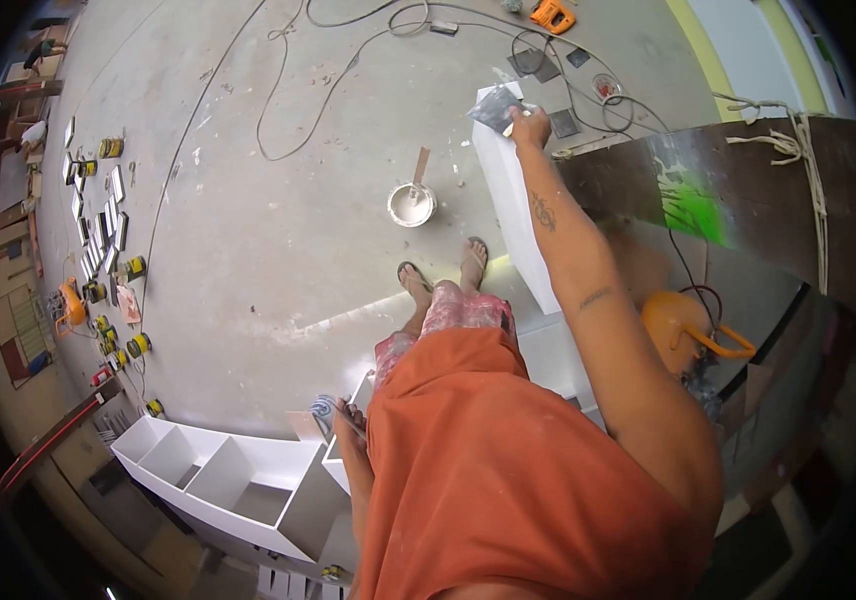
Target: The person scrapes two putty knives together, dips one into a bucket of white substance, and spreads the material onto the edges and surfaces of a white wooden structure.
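My right hand (531, 128) reaches out to the far end of a long white panel (513, 200). Its fingers are closed on a dark grey sheet of sandpaper (494, 108), which lies against the panel's end. Low beside my body, my left hand (350, 418) is closed, and what it grips, if anything, is too small to make out. Next to it is a blue-and-white striped bundle (323, 408), perhaps cloth. On the floor ahead of my feet stands a bucket (412, 206) of pale paste with a flat stick in it.
White shelf units (238, 470) stand at lower left. Cables (353, 62) snake over the floor near an orange power tool (553, 15) and dark sheets (564, 123). Several cans (110, 148) and metal strips line the left. A brown board (748, 190) and orange machine (678, 325) are right.
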### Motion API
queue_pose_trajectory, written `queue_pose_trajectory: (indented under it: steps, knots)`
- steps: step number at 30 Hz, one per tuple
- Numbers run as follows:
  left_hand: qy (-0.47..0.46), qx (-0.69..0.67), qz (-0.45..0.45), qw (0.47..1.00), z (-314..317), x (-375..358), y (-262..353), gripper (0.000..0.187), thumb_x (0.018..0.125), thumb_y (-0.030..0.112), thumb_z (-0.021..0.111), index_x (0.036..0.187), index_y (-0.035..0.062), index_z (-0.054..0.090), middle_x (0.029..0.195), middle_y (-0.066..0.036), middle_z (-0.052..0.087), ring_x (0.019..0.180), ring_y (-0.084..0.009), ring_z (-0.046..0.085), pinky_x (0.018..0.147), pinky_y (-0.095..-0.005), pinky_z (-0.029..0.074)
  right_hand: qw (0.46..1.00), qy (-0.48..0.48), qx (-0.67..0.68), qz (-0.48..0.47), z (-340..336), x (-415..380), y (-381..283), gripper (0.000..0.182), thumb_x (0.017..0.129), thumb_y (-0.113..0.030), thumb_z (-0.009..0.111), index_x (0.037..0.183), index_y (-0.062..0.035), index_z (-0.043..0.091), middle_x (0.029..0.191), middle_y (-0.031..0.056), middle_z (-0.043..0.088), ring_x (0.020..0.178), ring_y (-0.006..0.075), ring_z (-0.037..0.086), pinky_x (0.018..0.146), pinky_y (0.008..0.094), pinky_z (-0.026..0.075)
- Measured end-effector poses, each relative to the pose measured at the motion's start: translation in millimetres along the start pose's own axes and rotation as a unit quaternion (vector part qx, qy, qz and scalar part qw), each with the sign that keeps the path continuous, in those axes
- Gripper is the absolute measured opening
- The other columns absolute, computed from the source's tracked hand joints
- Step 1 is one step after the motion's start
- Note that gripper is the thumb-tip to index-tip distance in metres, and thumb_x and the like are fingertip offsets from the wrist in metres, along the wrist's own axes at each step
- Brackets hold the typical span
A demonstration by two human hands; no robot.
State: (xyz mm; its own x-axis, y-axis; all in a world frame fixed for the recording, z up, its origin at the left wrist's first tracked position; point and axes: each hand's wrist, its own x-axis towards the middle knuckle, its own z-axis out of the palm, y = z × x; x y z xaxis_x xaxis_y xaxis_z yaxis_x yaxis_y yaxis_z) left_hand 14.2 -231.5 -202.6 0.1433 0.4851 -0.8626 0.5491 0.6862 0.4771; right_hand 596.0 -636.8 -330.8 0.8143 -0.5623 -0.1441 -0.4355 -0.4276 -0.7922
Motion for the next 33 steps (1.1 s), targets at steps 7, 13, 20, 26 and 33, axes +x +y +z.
queue_pose_trajectory:
  steps: [7,13,20,26,33]
  knots:
    - [0.038,-0.065,-0.045,0.996,-22.8,22.0,-22.7,0.037,0.102,0.048,0.050,0.105,0.0118,0.059,0.064,0.001,0.051,0.046,-0.0118,0.039,0.041,-0.0264,0.028,0.934,-0.338,-0.003,-0.119,-20.5,-35.7,-4.4,0.045,0.082,-0.031,0.078,0.104,0.0066,0.065,0.098,0.0215,0.070,0.089,0.0279,0.069,0.080,0.0384,0.052]
    - [-0.015,-0.026,-0.020,0.999,8.4,42.5,-4.0,0.036,0.101,0.048,0.051,0.100,0.0133,0.059,0.064,0.003,0.049,0.045,-0.0114,0.038,0.041,-0.0257,0.027,0.897,-0.398,0.164,0.105,-51.4,-136.4,46.1,0.032,0.089,-0.025,0.073,0.104,-0.0004,0.060,0.094,0.0080,0.066,0.085,0.0152,0.063,0.072,0.0334,0.053]
    - [-0.178,0.123,0.008,0.976,103.3,28.7,57.4,0.025,0.101,0.035,0.056,0.099,0.0109,0.061,0.070,0.004,0.053,0.055,-0.0070,0.046,0.047,-0.0214,0.037,0.787,-0.458,0.269,0.314,-83.2,-237.6,38.4,0.028,0.093,-0.016,0.068,0.113,0.0030,0.063,0.101,0.0076,0.068,0.089,0.0145,0.065,0.080,0.0304,0.053]
    - [-0.286,0.312,0.087,0.902,251.2,-69.6,113.4,0.031,0.105,0.030,0.050,0.109,0.0018,0.062,0.083,-0.001,0.059,0.073,-0.0078,0.056,0.065,-0.0229,0.048,0.810,-0.540,0.216,0.075,-94.2,-294.3,-21.0,0.031,0.091,-0.024,0.071,0.109,0.0001,0.067,0.092,0.0050,0.065,0.083,0.0117,0.056,0.073,0.0288,0.046]
    - [-0.419,0.356,0.144,0.823,291.3,-63.1,96.3,0.025,0.104,0.024,0.049,0.094,0.0042,0.060,0.074,0.001,0.054,0.070,-0.0065,0.053,0.062,-0.0247,0.045,0.825,-0.321,0.424,0.192,-101.9,-285.0,-5.2,0.026,0.095,-0.021,0.066,0.114,-0.0041,0.065,0.088,0.0024,0.066,0.082,0.0070,0.058,0.072,0.0252,0.047]
